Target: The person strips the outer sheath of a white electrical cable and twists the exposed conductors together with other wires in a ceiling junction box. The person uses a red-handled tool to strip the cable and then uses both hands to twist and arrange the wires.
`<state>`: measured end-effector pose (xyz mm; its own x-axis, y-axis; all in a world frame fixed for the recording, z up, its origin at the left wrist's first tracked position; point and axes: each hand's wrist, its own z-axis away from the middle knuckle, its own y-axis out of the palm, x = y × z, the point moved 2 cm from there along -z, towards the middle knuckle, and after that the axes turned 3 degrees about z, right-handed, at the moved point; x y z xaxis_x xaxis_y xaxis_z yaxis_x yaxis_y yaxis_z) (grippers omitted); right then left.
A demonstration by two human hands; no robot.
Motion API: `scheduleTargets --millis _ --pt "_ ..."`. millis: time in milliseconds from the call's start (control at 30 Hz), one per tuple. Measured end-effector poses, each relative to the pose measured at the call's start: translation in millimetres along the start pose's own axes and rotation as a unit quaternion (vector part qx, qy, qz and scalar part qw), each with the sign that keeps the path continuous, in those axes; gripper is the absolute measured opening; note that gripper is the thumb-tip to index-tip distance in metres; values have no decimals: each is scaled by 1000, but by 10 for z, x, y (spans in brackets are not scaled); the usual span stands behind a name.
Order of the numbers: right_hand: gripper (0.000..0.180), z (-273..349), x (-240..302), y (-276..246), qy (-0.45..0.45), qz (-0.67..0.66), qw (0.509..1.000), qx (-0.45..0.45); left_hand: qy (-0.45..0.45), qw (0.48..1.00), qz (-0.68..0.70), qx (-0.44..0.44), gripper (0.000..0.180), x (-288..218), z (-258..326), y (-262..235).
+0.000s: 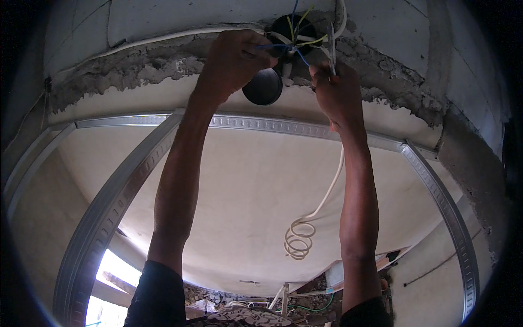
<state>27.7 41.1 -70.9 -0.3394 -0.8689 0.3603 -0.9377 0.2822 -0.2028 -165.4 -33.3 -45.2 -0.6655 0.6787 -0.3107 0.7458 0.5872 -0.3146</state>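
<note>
In the head view, the person's two bare hands are raised to a round black junction box (281,26) set into rough, broken plaster (158,57) high on the wall. A spray of thin, flexible conductors fans out from it: blue wires (275,46) stretch towards both hands and upward, and yellow-green wires (315,41) reach up and to the right. They meet in a tight cluster in front of the box's dark opening.

The left hand (235,61) lies just left of the box, its grip pinching a blue wire between bent fingers. The right hand (339,92) is at the box's lower right, its grip wrapped around a slim metal tool (332,48) that points upward; a blue wire runs to its fingertips, though whether they pinch it I cannot tell.

A round, matt black lid (262,87) sits below the box, between the hands. A white cable (174,36) comes along the plaster from the left. Below runs a silvery metal rail (272,124), and a pale cable (300,240) hangs beneath the right hand, ending in loose coils.
</note>
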Motion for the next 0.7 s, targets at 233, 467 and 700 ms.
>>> scheduleTargets --millis 233,467,700 --pt "16 19 -42 27 17 -22 1000 0 -42 982 183 0 22 117 -89 27" --pt "21 61 6 15 12 -22 1000 -12 -81 984 157 -23 21 96 -74 76" --pt "18 111 81 41 -20 -21 998 -49 -121 974 190 3 22 142 -109 16"
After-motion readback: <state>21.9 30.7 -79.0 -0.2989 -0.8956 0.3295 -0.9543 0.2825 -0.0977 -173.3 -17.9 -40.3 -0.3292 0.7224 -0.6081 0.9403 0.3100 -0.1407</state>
